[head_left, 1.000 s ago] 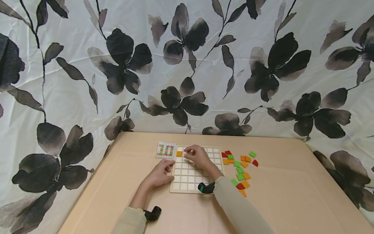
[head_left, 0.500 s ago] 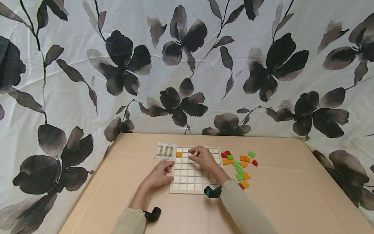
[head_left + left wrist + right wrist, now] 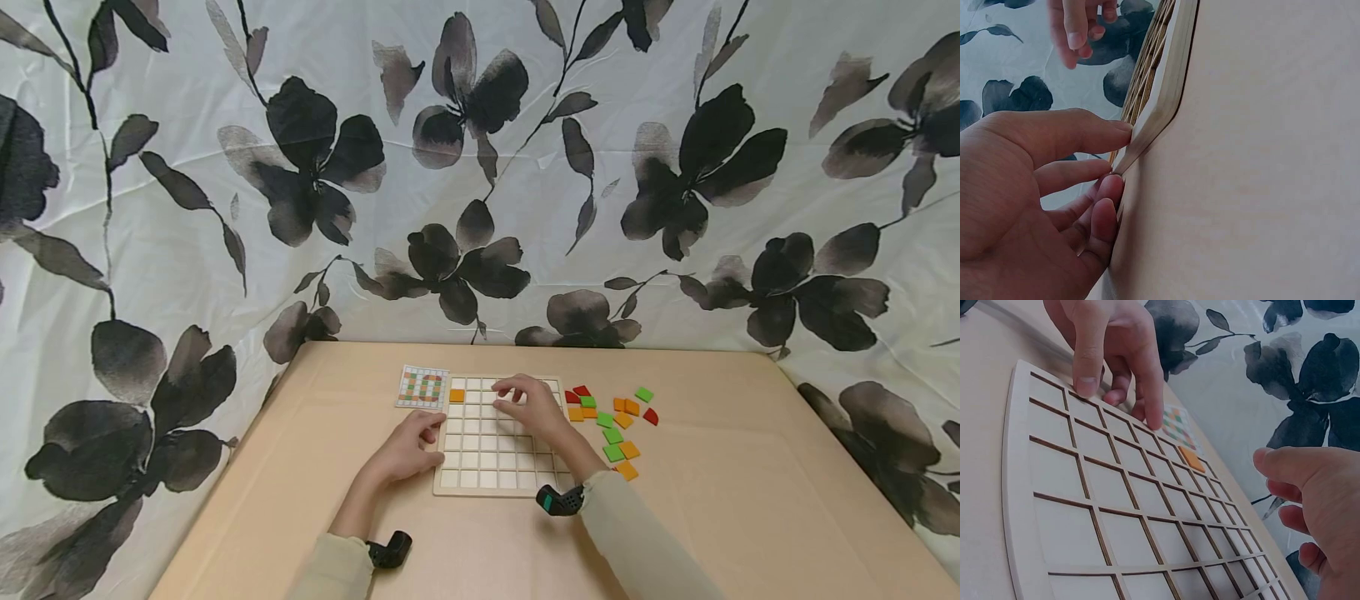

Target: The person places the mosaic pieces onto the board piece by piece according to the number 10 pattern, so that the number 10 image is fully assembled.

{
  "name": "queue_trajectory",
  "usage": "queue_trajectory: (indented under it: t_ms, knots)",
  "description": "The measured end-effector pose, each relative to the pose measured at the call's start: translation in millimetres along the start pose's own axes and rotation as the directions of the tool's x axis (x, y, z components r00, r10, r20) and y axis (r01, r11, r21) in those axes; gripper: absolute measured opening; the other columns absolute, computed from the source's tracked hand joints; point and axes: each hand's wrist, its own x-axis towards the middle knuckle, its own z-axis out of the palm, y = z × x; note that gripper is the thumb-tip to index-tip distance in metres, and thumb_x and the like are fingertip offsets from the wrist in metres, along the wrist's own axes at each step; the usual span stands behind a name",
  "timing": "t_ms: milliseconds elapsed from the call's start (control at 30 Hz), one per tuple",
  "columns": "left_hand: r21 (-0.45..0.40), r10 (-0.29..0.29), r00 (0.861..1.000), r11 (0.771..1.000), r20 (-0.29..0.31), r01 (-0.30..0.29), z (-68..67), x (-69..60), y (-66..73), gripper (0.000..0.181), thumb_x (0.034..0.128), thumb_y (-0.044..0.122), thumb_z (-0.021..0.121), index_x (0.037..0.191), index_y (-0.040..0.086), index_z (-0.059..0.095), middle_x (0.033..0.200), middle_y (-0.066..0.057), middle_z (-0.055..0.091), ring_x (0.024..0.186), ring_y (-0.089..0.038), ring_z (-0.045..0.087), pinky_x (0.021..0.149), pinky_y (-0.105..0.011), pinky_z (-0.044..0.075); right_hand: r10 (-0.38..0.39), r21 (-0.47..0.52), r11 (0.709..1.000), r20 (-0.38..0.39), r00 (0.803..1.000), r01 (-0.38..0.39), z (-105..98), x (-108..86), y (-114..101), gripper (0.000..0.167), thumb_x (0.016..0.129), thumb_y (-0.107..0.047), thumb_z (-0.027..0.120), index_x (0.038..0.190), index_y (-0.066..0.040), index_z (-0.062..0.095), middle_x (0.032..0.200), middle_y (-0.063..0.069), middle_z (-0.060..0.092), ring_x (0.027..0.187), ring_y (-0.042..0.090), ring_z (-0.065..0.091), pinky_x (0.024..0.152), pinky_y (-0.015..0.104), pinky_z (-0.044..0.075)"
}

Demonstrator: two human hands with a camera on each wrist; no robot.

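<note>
touching the left edge of the board (image 3: 489, 458), the left hand (image 3: 408, 447) is setting its thumb and a finger apart along the side. its other fingers are bending loosely. the board is lying flat in the middle of the table (image 3: 750, 467), showing many little pale squares with thin lines between them.

the right hand (image 3: 531, 406) is hanging over the far right part of the board. its thumb is standing apart from its fingers, and the fingers are curving softly.

one orange tile (image 3: 457, 396) is sitting inside a square in the left row, toward the far end. just left of the far corner, a small card (image 3: 422, 387) is showing colored squares, but its picture is looking too tiny to tell clearly.

to the right of the board, loose tiles (image 3: 613, 435) are lying in a messy bunch. they are showing green, orange and red, and some are touching each other. both arms are wearing pale sleeves (image 3: 645, 533), and a black band (image 3: 560, 501) is sitting on each wrist. behind the table, a white cloth (image 3: 420, 200) is hanging with big dark flowers on it.
</note>
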Motion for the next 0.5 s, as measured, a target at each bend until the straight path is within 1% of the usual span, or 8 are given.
queue_trajectory:
  t_ms: [100, 233, 300, 400, 467, 500]
  knots:
    - [-0.005, -0.001, 1.0, 1.0, -0.006, 0.001, 0.6, 0.5, -0.1, 0.065, 0.0743, 0.001, 0.075, 0.135, 0.0, 0.052, 0.117, -0.011, 0.048, 0.09, -0.017, 0.047, 0.066, -0.022, 0.039, -0.008, -0.001, 1.0, -0.01, 1.0, 0.008, -3.7, -3.3, -0.5, 0.027, 0.086, -0.019, 0.073, 0.112, -0.014, 0.072, 0.1, 0.004, 0.067, 0.083, 0.016, 0.052, 0.068, 0.026, 0.045]
    - [-0.007, -0.002, 1.0, 1.0, -0.004, 0.002, 0.7, 0.7, -0.3, 0.065, 0.0742, 0.001, 0.075, 0.135, 0.0, 0.052, 0.118, -0.011, 0.048, 0.09, -0.017, 0.046, 0.066, -0.022, 0.039, -0.008, 0.004, 1.0, -0.013, 1.0, 0.008, -8.5, -7.7, 0.2, 0.027, 0.086, -0.02, 0.073, 0.112, -0.012, 0.072, 0.102, 0.01, 0.068, 0.082, 0.018, 0.052, 0.068, 0.025, 0.045]
    - [-0.01, -0.004, 1.0, 1.0, 0.001, 0.004, 0.5, 0.8, -0.4, 0.066, 0.0744, 0.001, 0.076, 0.135, 0.0, 0.052, 0.118, -0.012, 0.048, 0.09, -0.017, 0.046, 0.066, -0.023, 0.04, -0.009, -0.003, 1.0, -0.018, 1.0, 0.009, -10.6, -9.9, 1.4, 0.027, 0.085, -0.02, 0.073, 0.112, -0.012, 0.072, 0.101, 0.009, 0.068, 0.083, 0.017, 0.052, 0.069, 0.025, 0.045]
    - [-0.016, -0.008, 1.0, 1.0, 0.003, 0.008, 0.1, 0.6, -0.1, 0.066, 0.0742, 0.0, 0.076, 0.136, 0.0, 0.051, 0.118, -0.012, 0.047, 0.09, -0.018, 0.046, 0.066, -0.023, 0.04, -0.008, -0.027, 1.0, -0.033, 0.999, 0.008, -13.4, -13.0, 2.3, 0.026, 0.085, -0.02, 0.074, 0.11, -0.015, 0.073, 0.097, 0.003, 0.067, 0.082, 0.016, 0.053, 0.07, 0.025, 0.047]
    - [-0.017, -0.009, 1.0, 1.0, 0.004, 0.009, 0.0, 0.4, 0.2, 0.066, 0.0742, 0.001, 0.076, 0.136, 0.0, 0.051, 0.118, -0.011, 0.047, 0.09, -0.018, 0.046, 0.066, -0.023, 0.04, -0.009, -0.043, 0.999, -0.042, 0.999, 0.007, -14.9, -14.9, 2.8, 0.026, 0.085, -0.02, 0.074, 0.11, -0.016, 0.073, 0.094, -0.001, 0.066, 0.082, 0.014, 0.053, 0.069, 0.024, 0.047]
    - [-0.016, -0.011, 1.0, 1.0, 0.003, 0.011, 0.0, 0.4, 0.4, 0.066, 0.0743, 0.001, 0.076, 0.136, 0.0, 0.051, 0.118, -0.011, 0.047, 0.09, -0.017, 0.046, 0.066, -0.023, 0.04, -0.005, -0.047, 0.999, -0.043, 0.999, 0.002, -15.7, -15.6, 2.8, 0.026, 0.085, -0.02, 0.074, 0.111, -0.016, 0.073, 0.094, 0.0, 0.066, 0.082, 0.014, 0.053, 0.068, 0.024, 0.046]
